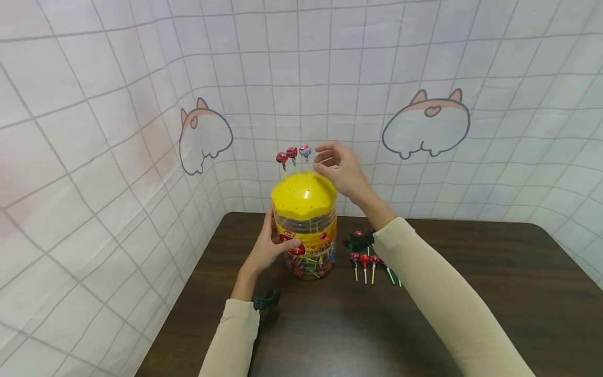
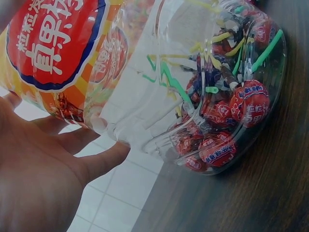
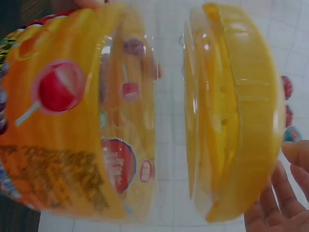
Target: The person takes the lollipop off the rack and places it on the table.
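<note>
A clear plastic jar point(image 1: 312, 242) with a yellow domed lid point(image 1: 303, 193) and a yellow-orange label stands upright on the table. Several wrapped lollipops point(image 2: 217, 111) lie inside its lower part. From the lid's top rise three lollipops, two with red wrappers point(image 1: 287, 154) and one with a blue-white wrapper point(image 1: 305, 151). My left hand point(image 1: 267, 251) holds the jar's left side, thumb across the label and the other fingers round behind. Just right of the blue-white lollipop, my right hand point(image 1: 343, 170) hovers over the lid's edge, its fingers loosely bent and nothing between them.
Right of the jar, several loose lollipops point(image 1: 365, 262) lie in a row on the dark wooden table point(image 1: 330, 335), partly behind my right wrist and its black strap point(image 1: 360, 241). A white grid-patterned cloth point(image 1: 292, 78) hangs behind and to the left.
</note>
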The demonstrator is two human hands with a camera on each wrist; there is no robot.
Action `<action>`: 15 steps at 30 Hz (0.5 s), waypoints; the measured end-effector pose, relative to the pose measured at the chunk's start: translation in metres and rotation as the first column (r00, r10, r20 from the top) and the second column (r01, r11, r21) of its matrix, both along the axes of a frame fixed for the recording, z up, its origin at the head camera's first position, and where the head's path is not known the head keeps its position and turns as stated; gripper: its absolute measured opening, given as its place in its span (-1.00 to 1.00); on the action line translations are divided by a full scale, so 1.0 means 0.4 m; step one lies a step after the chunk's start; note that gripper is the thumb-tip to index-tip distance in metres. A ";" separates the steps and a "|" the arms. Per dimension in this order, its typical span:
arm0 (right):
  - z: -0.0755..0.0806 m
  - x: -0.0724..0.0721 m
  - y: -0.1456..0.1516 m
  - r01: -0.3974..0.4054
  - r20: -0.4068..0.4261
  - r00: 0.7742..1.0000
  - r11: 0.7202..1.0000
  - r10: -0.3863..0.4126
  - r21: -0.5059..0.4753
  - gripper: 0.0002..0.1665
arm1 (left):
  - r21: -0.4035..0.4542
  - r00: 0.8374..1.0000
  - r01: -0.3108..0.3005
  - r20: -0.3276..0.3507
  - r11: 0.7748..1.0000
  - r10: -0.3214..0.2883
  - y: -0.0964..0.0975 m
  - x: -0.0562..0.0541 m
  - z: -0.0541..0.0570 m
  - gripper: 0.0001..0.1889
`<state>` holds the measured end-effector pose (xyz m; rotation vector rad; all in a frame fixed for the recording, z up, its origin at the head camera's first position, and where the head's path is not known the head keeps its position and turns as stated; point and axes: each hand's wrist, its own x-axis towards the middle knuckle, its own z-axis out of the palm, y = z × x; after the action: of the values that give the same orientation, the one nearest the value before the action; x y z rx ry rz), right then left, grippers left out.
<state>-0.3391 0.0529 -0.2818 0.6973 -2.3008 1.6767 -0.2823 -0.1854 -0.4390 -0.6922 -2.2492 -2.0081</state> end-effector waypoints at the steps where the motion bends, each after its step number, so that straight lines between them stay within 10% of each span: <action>1: 0.000 -0.008 -0.006 -0.001 0.003 1.000 1.000 0.001 -0.001 -0.57 | 0.003 1.000 0.000 0.003 1.000 0.000 0.001 -0.002 0.000 0.11; 15: 0.015 -0.044 -0.058 0.032 0.006 0.999 0.999 -0.032 -0.029 -0.60 | -0.002 1.000 -0.019 0.000 1.000 0.019 0.009 0.001 0.003 0.12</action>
<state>-0.3568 0.0296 -0.2758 0.6468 -2.2745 1.6964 -0.2818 -0.1817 -0.4379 -0.6686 -2.2492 -1.9980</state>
